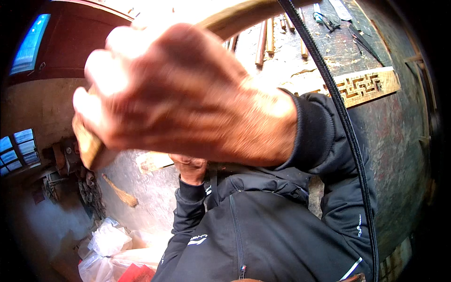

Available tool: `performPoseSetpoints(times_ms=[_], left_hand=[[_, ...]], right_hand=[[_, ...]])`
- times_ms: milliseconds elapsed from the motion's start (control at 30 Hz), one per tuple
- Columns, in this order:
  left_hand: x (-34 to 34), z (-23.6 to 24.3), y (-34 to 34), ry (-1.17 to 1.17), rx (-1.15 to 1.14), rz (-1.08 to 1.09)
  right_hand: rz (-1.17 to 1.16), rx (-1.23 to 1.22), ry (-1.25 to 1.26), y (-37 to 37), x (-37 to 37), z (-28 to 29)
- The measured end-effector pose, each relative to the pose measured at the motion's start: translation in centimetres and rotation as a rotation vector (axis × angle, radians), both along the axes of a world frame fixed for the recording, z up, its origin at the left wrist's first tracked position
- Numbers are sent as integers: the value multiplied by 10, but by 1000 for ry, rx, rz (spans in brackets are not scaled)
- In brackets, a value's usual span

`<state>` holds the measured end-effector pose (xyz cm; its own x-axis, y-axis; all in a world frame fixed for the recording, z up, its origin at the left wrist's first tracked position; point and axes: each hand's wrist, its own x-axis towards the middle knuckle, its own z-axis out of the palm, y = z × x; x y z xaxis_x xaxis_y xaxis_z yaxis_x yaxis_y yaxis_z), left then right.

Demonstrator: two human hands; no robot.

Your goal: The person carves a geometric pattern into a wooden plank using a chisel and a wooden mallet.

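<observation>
My right hand (174, 94) is raised close in front of me, blurred by motion, and hides much of the bench. Its fingers wrap round a thick, club-like wooden tool (239, 18), whose blunt end (90, 148) sticks out below the little finger. Lower down, my left hand (190, 168) shows only in part behind the right one. It looks closed, but what it grips is hidden. Beside it is a pale end of board (152, 162). To the right lies a light wooden board (383, 83) with a pierced, angular lattice pattern, its middle covered by my right arm.
Several wooden-handled tools (261, 44) lie at the back of the bench (300, 35) among shavings, with dark scissors-like tools (366, 46) farther right. A small brush (120, 191) lies at left. Plastic bags (110, 249) stand lower left. A black cord (340, 101) hangs across the view.
</observation>
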<state>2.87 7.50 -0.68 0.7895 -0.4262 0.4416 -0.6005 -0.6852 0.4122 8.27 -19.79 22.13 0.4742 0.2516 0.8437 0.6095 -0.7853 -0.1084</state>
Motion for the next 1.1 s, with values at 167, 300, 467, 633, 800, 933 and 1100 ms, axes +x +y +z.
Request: performPoseSetpoints(times_ms=[167,300,467,633,800,933,1100], left_hand=[[13,49,-54,232,-711,249],[21,44,-43,229,-1011,308],[4,46,-57,314,-935,219],[5,44,-57,325,-693,189],[5,45,-59,331,-734,197],[6,46,-59,320,-717,183],[7,40,-57,297,-708,178]], right_hand=[[-195,86,63,-23,-5,-33],[-198,120,280,-51,-20,-67],[-193,44,404,-50,-25,-74],[-141,51,334,-45,-22,-70],[-130,56,266,-43,-19,-73],[-131,64,216,-44,-17,-76],[-122,81,197,-41,-16,-78]])
